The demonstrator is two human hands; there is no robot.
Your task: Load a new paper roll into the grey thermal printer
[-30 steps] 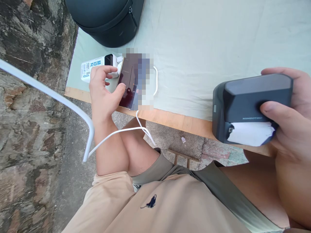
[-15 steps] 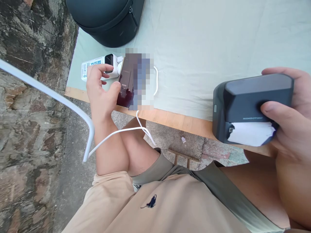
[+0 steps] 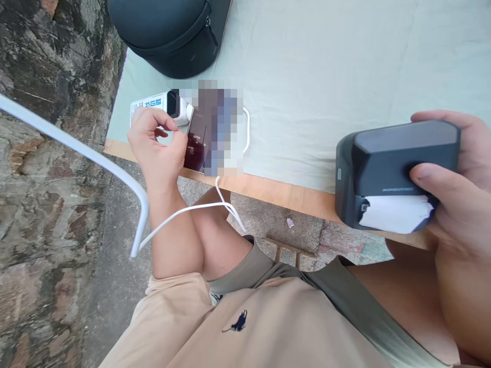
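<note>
My right hand [image 3: 456, 189] grips a dark grey label printer [image 3: 402, 158] over the table's front edge, thumb across its top face. White paper with a torn edge [image 3: 397, 213] sticks out of its near side. On the left, my left hand [image 3: 159, 143] hovers by a phone [image 3: 196, 140], thumb and forefinger pinched together with nothing visible between them. Part of the phone is blurred out by a pixel mask. Behind that hand lies a white power bank [image 3: 153, 104] with a dark display, partly covered by the fingers.
A black zippered case [image 3: 164, 36] stands at the back left. Pale cloth [image 3: 307, 76] covers the wooden table [image 3: 268, 190]. A white cable [image 3: 184, 208] hangs below the edge, and a thick white band [image 3: 76, 140] crosses the left side. Beyond is a stone wall [image 3: 42, 204].
My left thumb and forefinger have come together from a spread pose, the hand shifting slightly left. My right hand holds the label printer almost still.
</note>
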